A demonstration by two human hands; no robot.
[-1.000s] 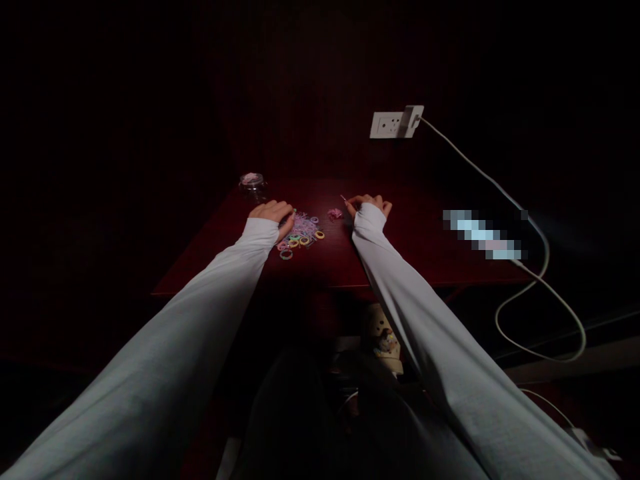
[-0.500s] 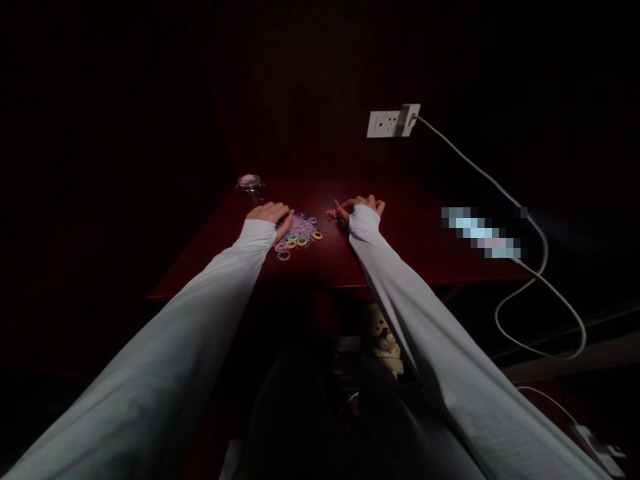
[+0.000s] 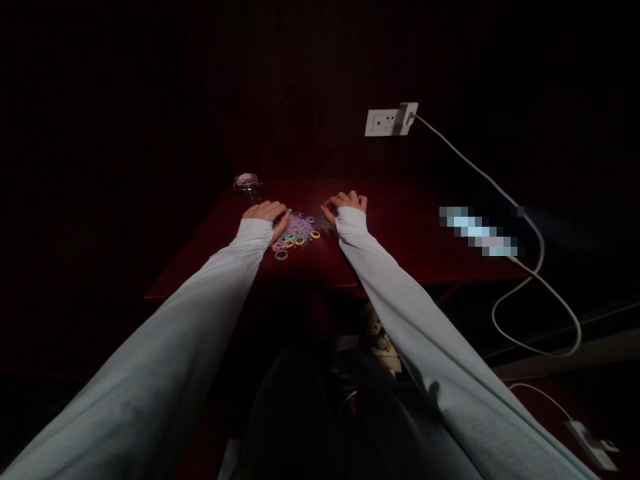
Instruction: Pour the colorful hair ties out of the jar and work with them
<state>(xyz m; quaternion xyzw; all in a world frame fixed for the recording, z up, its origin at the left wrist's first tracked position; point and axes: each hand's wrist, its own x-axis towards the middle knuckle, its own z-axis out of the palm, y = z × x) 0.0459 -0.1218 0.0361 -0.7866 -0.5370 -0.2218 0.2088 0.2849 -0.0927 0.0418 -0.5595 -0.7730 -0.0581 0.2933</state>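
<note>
A small heap of colourful hair ties (image 3: 299, 227), mostly lilac with yellow, green and pink rings along its near side, lies on the dark red table. My left hand (image 3: 266, 212) rests at the heap's left edge, its fingers curved but apart and its thumb against the ties. Just right of the heap is my right hand (image 3: 346, 203), low over the table, fingers spread and nothing visible between them. The small pink cluster seen earlier near that hand is hidden now.
A clear lidded jar (image 3: 247, 187) stands at the table's back left. On the right lies a blurred-out device (image 3: 477, 230) with a white cable (image 3: 543, 243) running to a wall socket (image 3: 383, 123). A power strip (image 3: 593, 443) is low on the right.
My right hand has moved left towards the heap, covering the spot where the pink cluster lay. My left hand stays at the heap's edge. The whole view has shifted slightly.
</note>
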